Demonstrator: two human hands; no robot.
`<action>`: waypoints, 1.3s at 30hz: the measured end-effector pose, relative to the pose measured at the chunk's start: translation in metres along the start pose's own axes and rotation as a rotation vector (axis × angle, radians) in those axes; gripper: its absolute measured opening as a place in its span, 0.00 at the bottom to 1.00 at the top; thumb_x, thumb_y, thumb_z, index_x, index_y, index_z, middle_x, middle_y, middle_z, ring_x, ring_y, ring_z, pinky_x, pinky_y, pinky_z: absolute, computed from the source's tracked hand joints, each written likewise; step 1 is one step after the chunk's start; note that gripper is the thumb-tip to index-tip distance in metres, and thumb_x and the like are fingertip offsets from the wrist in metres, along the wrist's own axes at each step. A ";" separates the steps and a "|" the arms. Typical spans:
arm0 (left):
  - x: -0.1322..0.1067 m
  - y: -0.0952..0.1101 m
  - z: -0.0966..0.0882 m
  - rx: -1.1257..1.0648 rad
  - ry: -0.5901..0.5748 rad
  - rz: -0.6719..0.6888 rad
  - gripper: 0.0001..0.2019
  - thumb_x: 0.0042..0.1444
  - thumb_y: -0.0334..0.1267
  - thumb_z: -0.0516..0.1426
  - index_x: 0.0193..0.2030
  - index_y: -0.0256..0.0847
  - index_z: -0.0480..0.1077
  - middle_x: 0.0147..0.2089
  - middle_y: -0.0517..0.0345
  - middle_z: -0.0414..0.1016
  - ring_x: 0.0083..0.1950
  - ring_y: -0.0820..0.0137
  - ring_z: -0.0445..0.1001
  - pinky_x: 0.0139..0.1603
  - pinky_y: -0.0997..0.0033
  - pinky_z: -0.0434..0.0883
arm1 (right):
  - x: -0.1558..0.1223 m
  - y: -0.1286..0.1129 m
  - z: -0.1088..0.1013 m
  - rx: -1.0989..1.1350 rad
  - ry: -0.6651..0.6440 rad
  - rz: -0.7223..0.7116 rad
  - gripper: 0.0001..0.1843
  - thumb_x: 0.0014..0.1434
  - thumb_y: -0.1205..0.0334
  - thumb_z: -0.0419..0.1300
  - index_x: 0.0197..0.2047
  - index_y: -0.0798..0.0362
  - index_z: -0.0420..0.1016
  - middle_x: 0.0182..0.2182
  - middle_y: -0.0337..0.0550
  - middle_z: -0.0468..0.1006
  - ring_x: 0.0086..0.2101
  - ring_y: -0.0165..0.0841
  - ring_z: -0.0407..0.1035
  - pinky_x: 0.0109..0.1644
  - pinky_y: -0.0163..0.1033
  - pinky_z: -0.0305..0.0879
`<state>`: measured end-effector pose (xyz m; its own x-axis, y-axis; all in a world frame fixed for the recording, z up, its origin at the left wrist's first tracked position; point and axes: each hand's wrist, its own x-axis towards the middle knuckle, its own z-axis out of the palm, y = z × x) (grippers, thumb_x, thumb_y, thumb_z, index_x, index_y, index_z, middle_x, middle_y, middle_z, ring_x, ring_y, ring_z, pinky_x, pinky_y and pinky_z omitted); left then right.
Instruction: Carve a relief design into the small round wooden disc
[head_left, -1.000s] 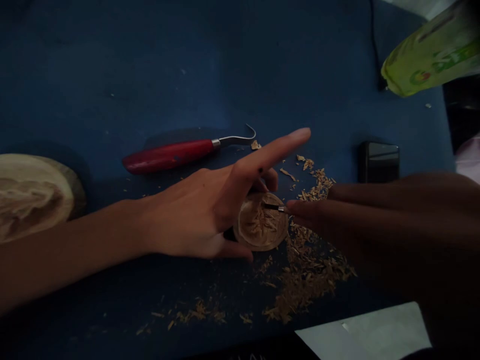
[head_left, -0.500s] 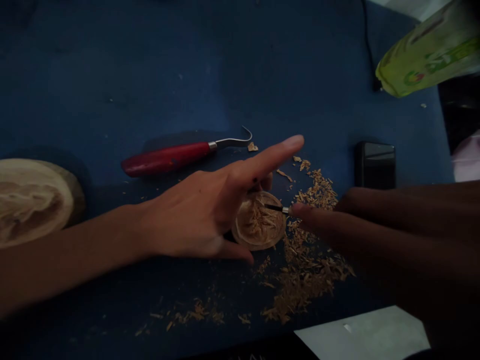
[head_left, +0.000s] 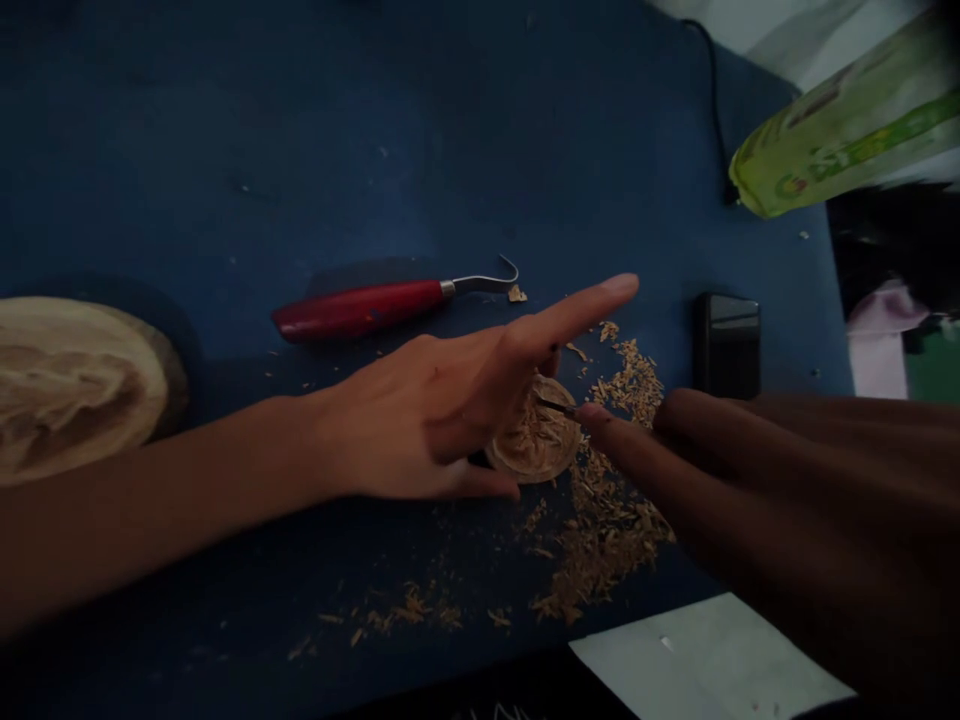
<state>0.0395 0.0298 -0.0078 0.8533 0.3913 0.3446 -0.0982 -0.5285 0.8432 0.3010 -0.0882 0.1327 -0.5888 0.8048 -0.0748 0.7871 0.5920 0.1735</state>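
We see a blue bench (head_left: 300, 180) stretching wide toward its far side, its right edge running down past a green bottle (head_left: 847, 130), while a larger carved slab (head_left: 82, 330) bounds the room at left. The left hand (head_left: 427, 425), index finger stretched out, holds a small carved disc (head_left: 546, 448) between thumb and bent fingers, the round piece lying just right of the palm. Gripped in the right hand (head_left: 690, 455), a slim carving tool (head_left: 559, 406) has its long axis nearly sideways, blade pointing left, tip at the disc's face, with loose shavings (head_left: 600, 560) scattered nearby.
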 end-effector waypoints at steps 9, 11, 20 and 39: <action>0.007 -0.003 0.007 -0.025 0.005 0.084 0.55 0.84 0.55 0.63 0.99 0.47 0.30 0.70 0.39 0.87 0.54 0.58 0.90 0.40 0.67 0.79 | 0.032 -0.011 -0.017 -0.197 -0.053 -0.221 0.16 0.59 0.79 0.57 0.30 0.46 0.68 0.26 0.41 0.61 0.26 0.39 0.52 0.37 0.51 0.44; 0.008 -0.004 0.008 -0.029 -0.007 0.051 0.54 0.86 0.58 0.61 0.99 0.41 0.31 0.65 0.38 0.88 0.48 0.58 0.89 0.37 0.66 0.78 | 0.029 -0.005 -0.014 -0.297 -0.051 -0.258 0.14 0.61 0.77 0.57 0.35 0.46 0.75 0.28 0.45 0.68 0.29 0.43 0.58 0.40 0.52 0.50; 0.008 0.000 0.006 0.107 -0.028 0.015 0.64 0.74 0.44 0.70 0.98 0.49 0.27 0.71 0.40 0.85 0.58 0.49 0.93 0.49 0.58 0.87 | 0.049 0.008 -0.015 -0.568 -0.122 -0.408 0.20 0.68 0.80 0.54 0.29 0.48 0.74 0.23 0.38 0.57 0.25 0.36 0.45 0.33 0.46 0.50; 0.006 -0.010 0.014 0.179 0.011 0.045 0.80 0.61 0.42 0.79 0.97 0.48 0.20 0.73 0.32 0.85 0.60 0.44 0.94 0.53 0.52 0.90 | 0.073 0.043 0.021 -0.297 -0.207 -0.156 0.39 0.88 0.60 0.46 0.22 0.49 0.73 0.18 0.42 0.72 0.25 0.32 0.62 0.35 0.47 0.49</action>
<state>0.0528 0.0267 -0.0205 0.8444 0.3715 0.3860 -0.0430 -0.6712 0.7401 0.2955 -0.0032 0.1143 -0.6238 0.7156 -0.3142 0.5853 0.6942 0.4189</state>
